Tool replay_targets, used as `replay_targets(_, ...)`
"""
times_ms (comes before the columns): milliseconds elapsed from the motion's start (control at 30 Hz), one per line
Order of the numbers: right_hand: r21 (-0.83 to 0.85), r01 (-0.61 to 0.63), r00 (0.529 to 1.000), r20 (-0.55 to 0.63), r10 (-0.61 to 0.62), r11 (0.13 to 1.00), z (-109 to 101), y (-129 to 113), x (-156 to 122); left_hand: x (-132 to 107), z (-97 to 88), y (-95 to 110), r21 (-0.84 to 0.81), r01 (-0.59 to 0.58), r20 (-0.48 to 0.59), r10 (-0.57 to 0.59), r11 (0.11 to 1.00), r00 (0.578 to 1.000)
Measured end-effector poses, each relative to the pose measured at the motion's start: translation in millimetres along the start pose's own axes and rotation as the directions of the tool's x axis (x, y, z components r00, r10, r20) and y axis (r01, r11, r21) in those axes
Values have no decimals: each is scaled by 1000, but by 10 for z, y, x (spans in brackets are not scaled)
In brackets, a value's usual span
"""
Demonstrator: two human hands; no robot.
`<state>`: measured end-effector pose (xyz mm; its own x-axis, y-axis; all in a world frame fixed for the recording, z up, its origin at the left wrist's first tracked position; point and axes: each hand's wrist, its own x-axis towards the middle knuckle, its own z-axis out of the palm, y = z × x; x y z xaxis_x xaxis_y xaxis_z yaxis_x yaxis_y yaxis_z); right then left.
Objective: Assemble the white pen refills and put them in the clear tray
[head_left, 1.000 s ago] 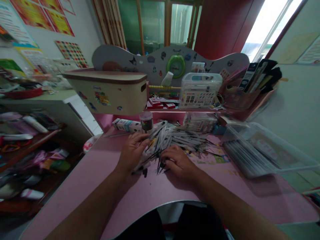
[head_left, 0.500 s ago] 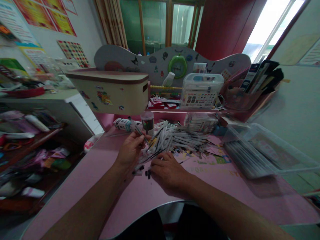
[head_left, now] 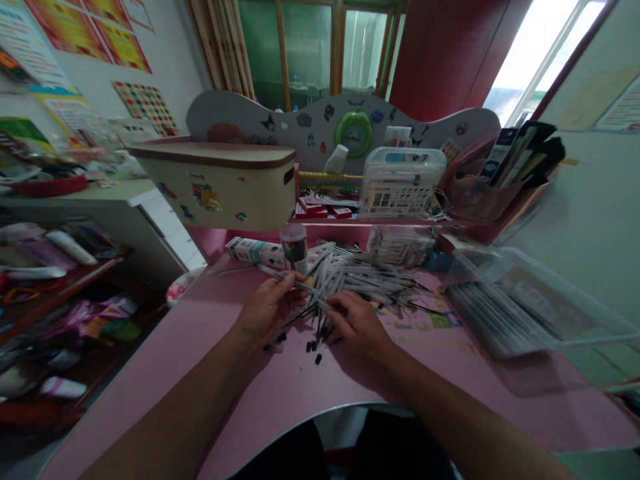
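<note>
In my left hand [head_left: 267, 303] a slim, pale translucent pen [head_left: 274, 272] is pinched between thumb and fingers, slanting down to the right. My right hand [head_left: 360, 327] is closed at the pen's lower right end, its fingertips partly hiding that end. Behind both hands spreads a loose pile of thin translucent and dark pen parts [head_left: 355, 273]. Small black caps [head_left: 311, 346] lie on the pink table [head_left: 280, 407] between my wrists; another few black pieces sit near my left hand.
A clear plastic bin [head_left: 565, 343] holding a stack of grey pens [head_left: 493, 320] stands at the right. Behind the pile are a round tub [head_left: 293, 247], a long box [head_left: 255, 251] and a clear packet [head_left: 400, 245]. A beige lidded box [head_left: 220, 187] and a clear case [head_left: 403, 183] stand at the back.
My right hand has risen from the table by the caps to the end of the pen. The pen in my left hand has tipped flatter toward the right. Some black caps have shifted.
</note>
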<state>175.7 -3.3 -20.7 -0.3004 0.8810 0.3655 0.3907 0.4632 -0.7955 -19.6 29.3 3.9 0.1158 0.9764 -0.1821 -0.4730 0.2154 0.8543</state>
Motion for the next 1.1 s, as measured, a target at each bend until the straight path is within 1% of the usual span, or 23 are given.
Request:
replay_targets(67,211,-147,988,-8,152,966,-21,-11,-11,-7,10,-6,14,6,4,-6,1000,1000)
replay_targets(133,400,-245,966,17,260,883,-19,-29,-24,-17,35,-10,32,9,7,-10,999,1000)
replay_targets(200,503,-284,951,40,307,816,-10,-47,-27,-28,64,-12,57,13,4,-13,998,1000)
replay_targets(233,520,-288,950,47,309,805,-7,-52,-25,-33,77,-14,71,13,1,-13,997,1000)
replay_targets(267,518,-282,952,48,302,807,-6,-52,-21,-38,88,-17,86,13,-2,-13,996,1000)
replay_targets(400,430,-239,967,24,254,870,-4,-21,-6,-54,107,-43,138,17,12,-19,990,1000)
replay_targets(567,416,-217,971,-4,241,883,10,-29,-16,-96,135,-94,166,40,19,-44,985,999)
replay_targets(767,250,-158,986,-20,168,955,-39,-81,-4,-179,234,-124,100,67,-22,-65,993,998)
replay_targets(900,180,-125,991,-22,131,976,-72,-83,1,-212,279,-140,90,69,-63,-63,994,996)
replay_targets(967,166,-129,991,-13,133,978,-83,-89,-3,-219,283,-164,71,78,-56,-74,994,996)
replay_targets(1100,170,-123,992,9,123,978,-93,-92,-14,-215,266,-232,45,91,3,-91,995,996)
